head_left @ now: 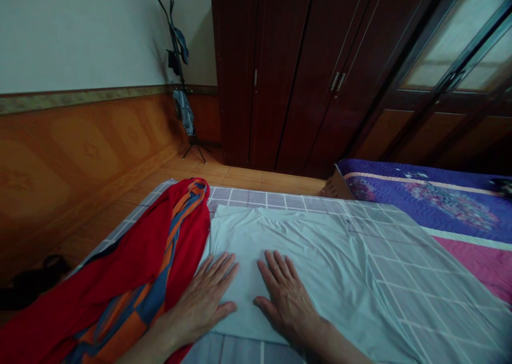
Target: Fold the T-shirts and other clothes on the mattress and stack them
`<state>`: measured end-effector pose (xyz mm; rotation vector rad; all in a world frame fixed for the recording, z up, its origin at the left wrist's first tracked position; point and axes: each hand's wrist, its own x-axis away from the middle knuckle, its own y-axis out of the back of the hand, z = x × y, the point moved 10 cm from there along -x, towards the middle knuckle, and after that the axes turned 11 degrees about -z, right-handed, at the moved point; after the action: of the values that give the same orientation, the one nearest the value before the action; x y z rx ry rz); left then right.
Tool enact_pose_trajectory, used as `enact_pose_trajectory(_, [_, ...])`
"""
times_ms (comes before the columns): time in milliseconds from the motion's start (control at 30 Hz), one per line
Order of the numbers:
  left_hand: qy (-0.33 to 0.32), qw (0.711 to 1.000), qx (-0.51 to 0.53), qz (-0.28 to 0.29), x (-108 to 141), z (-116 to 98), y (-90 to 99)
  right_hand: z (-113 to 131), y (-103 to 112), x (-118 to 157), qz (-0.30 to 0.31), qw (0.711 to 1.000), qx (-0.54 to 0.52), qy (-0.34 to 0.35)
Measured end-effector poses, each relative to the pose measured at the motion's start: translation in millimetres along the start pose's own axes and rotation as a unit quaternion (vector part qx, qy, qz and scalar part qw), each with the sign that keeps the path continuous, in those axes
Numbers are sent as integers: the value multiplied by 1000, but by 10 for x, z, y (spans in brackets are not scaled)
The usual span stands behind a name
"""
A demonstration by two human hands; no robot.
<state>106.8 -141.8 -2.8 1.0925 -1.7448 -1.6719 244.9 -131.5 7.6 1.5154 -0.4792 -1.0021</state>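
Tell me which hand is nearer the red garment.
The left hand, close beside the red garment; the right hand lies farther across the pale shirt.

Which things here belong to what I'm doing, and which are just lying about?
In use:
pale shirt, under your left hand and right hand
checked cover, beneath it

Seemingly just about:
red garment with orange and blue panels, beside the shirt
coat stand
wardrobe
patterned purple bedding
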Motion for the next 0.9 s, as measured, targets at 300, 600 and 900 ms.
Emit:
enact_pose_trajectory(300, [-2, 1000, 12, -11, 1, 15, -11, -1188, 196, 534, -65, 981, 125, -132])
enact_pose_trajectory(600, [-17, 999, -18, -44, 14, -19, 41, -113, -79, -271, 25, 999, -19, -38])
enact_pose_trajectory(900, [-1, 999, 7, -35, -3, 15, 12, -1241, -99, -461, 14, 995, 52, -87])
